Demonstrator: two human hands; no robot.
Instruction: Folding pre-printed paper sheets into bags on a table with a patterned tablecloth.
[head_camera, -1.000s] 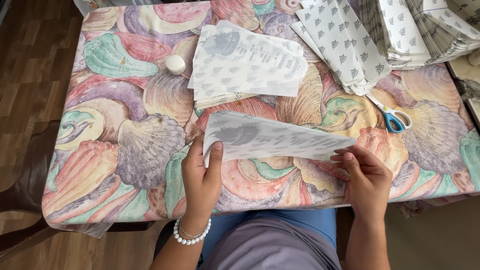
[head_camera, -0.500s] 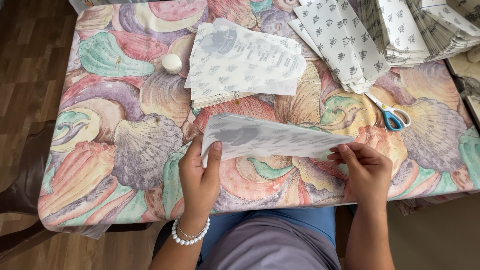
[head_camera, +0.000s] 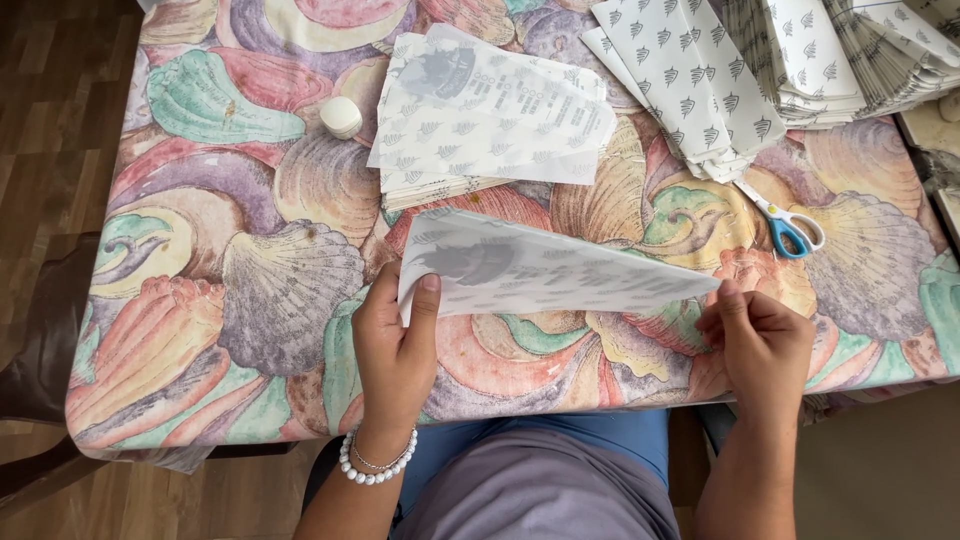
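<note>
Left hand (head_camera: 395, 350) pinches the near-left corner of the printed paper sheet (head_camera: 540, 268), thumb on top, fingers (head_camera: 425, 310) pressed together under the edge. Right hand (head_camera: 765, 345) pinches the sheet's right tip between thumb and fingertips. Sheet is held just above the counter (head_camera: 250, 300), tilted, over its near edge and my lap.

Risks, as I judge them: paper looks thin and limp, so an uneven pull between the two hands could crease it askew or tear it at a pinched corner. If either pinch loosens, it could sag or slide off the near edge to the floor (head_camera: 60, 120).

Beyond the sheet: stack of similar printed sheets (head_camera: 490, 115), a small white round object (head_camera: 341, 116) just left of it. Blue-handled scissors (head_camera: 785, 225) to the right, well clear of my hand. Far right: fanned piles of patterned paper (head_camera: 700, 80), close to the counter's edge.

Surface: cloth with large pastel shell print. Room: dark wooden floor, a brown chair (head_camera: 45, 330) at left.
</note>
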